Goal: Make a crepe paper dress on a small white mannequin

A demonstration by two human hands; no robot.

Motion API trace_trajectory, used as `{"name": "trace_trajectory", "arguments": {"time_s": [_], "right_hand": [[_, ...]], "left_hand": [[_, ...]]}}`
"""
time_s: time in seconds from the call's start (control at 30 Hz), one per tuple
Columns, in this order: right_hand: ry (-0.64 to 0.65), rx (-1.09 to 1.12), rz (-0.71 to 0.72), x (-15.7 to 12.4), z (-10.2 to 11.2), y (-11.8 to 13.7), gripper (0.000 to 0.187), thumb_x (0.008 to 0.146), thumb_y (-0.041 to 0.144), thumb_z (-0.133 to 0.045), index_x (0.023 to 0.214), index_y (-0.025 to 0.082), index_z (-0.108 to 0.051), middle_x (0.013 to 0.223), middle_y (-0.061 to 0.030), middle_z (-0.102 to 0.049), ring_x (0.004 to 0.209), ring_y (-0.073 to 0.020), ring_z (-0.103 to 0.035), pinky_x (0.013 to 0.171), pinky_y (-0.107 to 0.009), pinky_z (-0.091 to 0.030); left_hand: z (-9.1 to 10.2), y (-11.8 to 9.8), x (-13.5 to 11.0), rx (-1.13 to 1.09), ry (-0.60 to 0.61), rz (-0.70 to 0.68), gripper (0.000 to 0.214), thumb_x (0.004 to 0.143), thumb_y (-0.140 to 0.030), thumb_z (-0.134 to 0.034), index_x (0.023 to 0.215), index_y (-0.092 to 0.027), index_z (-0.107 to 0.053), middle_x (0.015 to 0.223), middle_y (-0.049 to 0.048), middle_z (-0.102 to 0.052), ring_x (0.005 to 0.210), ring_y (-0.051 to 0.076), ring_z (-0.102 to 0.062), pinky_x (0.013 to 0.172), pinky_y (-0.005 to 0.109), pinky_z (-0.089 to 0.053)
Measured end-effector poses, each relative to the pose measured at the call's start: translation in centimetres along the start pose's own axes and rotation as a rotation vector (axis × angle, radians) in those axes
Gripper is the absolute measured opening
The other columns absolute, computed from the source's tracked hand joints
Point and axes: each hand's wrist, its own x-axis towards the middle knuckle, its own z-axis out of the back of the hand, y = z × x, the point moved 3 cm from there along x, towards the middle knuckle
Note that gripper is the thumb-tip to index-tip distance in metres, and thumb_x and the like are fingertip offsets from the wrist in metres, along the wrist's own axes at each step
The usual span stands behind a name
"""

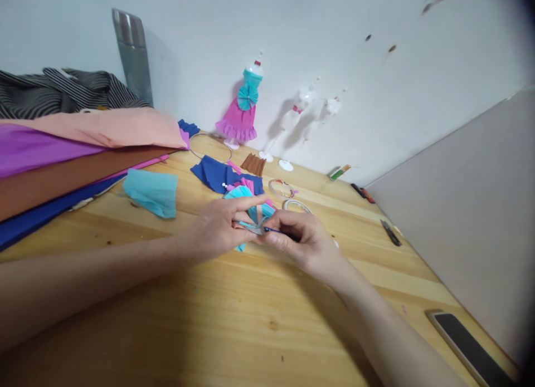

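Observation:
My left hand (219, 225) pinches a small folded piece of turquoise crepe paper (251, 226) just above the wooden table (234, 314), index finger stretched out over it. My right hand (298, 239) is closed around a thin blue pin or needle (273, 230) whose tip touches the folded paper. Both hands meet at the middle of the table. Behind them lie more turquoise, pink and blue paper scraps (234, 181).
Stacked crepe sheets (62, 153) in peach, purple, brown and blue lie at left, with a loose turquoise sheet (152, 192). A mini mannequin in a pink-and-turquoise dress (242, 111) and two bare white mannequins (301, 117) stand by the wall. Tape rolls (288, 195), small clippers (390, 233) and a phone (470, 348) lie at right.

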Motion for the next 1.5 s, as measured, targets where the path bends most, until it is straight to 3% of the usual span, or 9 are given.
{"name": "trace_trajectory", "arguments": {"time_s": [0.3,0.73,0.93,1.2,1.5], "right_hand": [[-0.011,0.042,-0.013,0.0,-0.2,-0.2,0.041,0.080,0.056,-0.061,0.068,0.017,-0.059,0.062,-0.0020,-0.057,0.057,-0.0143,-0.049,0.054,-0.028,-0.038],[-0.056,0.038,0.012,0.1,-0.4,-0.5,0.041,0.081,0.056,-0.061,0.067,0.017,-0.060,0.061,-0.0016,-0.057,0.056,-0.0135,-0.049,0.053,-0.027,-0.038],[-0.032,0.081,-0.003,0.2,-0.3,-0.4,0.042,0.080,0.058,-0.061,0.068,0.017,-0.059,0.062,-0.0019,-0.058,0.057,-0.0141,-0.050,0.054,-0.028,-0.039],[-0.005,-0.006,-0.005,0.1,0.2,0.1,0.041,0.081,0.055,-0.059,0.066,0.017,-0.056,0.061,-0.0006,-0.052,0.056,-0.0127,-0.043,0.051,-0.026,-0.032],[0.020,-0.183,-0.019,-0.3,1.3,0.6,0.031,0.084,0.042,-0.058,0.066,0.016,-0.057,0.060,0.0023,-0.044,0.055,-0.0108,-0.035,0.049,-0.025,-0.027]], "left_hand": [[-0.1,0.5,-0.1,-0.060,0.000,-0.024,0.064,0.073,-0.020,-0.062,0.137,-0.020,-0.051,0.072,-0.0014,-0.068,0.060,0.010,-0.052,0.052,0.020,-0.039],[-0.1,0.5,0.1,-0.094,-0.004,0.012,0.067,0.071,-0.016,-0.061,0.137,-0.020,-0.050,0.058,-0.0058,-0.061,0.048,0.007,-0.040,0.044,0.018,-0.030],[-0.2,0.5,0.1,-0.136,0.003,0.010,0.068,0.070,-0.018,-0.065,0.137,-0.019,-0.050,0.063,-0.0044,-0.062,0.053,0.008,-0.046,0.048,0.018,-0.035],[-0.1,0.8,0.1,0.007,0.002,-0.088,0.060,0.076,-0.020,-0.063,0.135,-0.023,-0.052,0.064,-0.0054,-0.065,0.053,0.008,-0.046,0.048,0.019,-0.035],[0.3,0.3,0.1,0.250,-0.041,-0.126,0.054,0.080,-0.021,-0.059,0.133,-0.024,-0.054,0.084,0.0007,-0.075,0.078,0.017,-0.066,0.072,0.027,-0.050]]}}
